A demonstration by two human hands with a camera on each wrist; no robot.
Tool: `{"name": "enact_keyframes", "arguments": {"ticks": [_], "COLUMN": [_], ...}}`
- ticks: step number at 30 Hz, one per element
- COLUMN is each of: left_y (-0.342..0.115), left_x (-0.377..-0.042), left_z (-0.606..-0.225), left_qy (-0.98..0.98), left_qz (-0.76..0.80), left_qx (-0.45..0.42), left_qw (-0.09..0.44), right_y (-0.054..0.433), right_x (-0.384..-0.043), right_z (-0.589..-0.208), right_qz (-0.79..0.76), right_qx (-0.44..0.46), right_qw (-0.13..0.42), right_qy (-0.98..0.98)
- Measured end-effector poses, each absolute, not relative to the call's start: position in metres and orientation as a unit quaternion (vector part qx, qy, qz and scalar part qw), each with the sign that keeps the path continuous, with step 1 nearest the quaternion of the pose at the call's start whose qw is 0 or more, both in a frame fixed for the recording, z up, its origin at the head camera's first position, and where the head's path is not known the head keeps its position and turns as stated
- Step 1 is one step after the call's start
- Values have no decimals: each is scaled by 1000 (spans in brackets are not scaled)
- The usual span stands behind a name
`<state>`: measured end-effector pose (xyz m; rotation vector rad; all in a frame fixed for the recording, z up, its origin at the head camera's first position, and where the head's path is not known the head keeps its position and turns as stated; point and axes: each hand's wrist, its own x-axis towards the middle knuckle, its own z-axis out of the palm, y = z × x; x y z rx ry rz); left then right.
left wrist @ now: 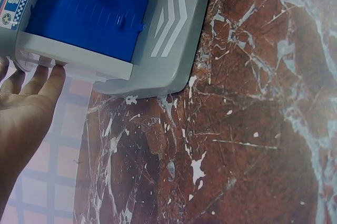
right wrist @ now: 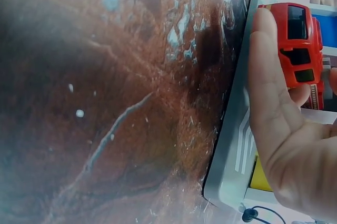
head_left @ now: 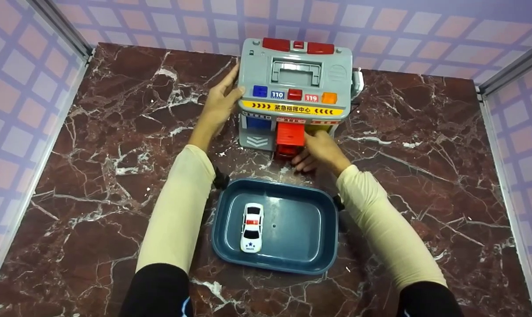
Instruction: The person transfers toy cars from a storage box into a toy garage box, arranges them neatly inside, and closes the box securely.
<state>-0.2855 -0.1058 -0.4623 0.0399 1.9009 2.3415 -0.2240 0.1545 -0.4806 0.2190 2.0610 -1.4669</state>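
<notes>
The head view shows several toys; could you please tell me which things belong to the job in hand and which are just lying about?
In the job:
- red toy truck, held by the right hand
- toy station, touched by the left hand

Seemingly lying about, untouched:
- white police car
- blue tray under it

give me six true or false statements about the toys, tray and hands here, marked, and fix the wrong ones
1. The police car sits in the blue tray. True.
2. The left hand touches the side of the toy station. True.
3. The blue tray is on the far side of the toy station from the person. False: it is on the near side.
4. The right hand holds the red toy vehicle. True.
5. The red toy vehicle lies in the blue tray. False: it is at the toy station's front.
6. The police car is upside down. False: its roof faces up.
</notes>
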Motion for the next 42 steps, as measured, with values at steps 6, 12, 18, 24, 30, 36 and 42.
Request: {"name": "enact_keyframes", "arguments": {"ticks": [6,12,18,24,30,36,42], "left_y": [-105,-105,-106,-106,-105,-105,-106], "left_x": [-285,-287,-286,-285,-286,-287,-287], "left_z": [-460,-462,-463,-463,-462,-462,-463], "left_qy": [619,633,630,633,640,646,643], "left_qz": [783,772,774,771,766,761,764], "left_qx": [2,18,9,4,4,12,18], "left_qw": [65,56,61,65,65,62,56], "right_y": [156,161,162,160,158,157,156], "right_x": [-222,-217,-215,-215,-216,-216,-217], "right_z": [-478,-474,-477,-482,-484,-483,-482], "right_qz": [-578,-595,-566,-545,-521,-507,-509], "right_qx": [77,74,49,47,50,52,53], "right_qw": [291,305,296,272,236,222,223], "right_qy": [758,740,768,792,819,831,830]}}
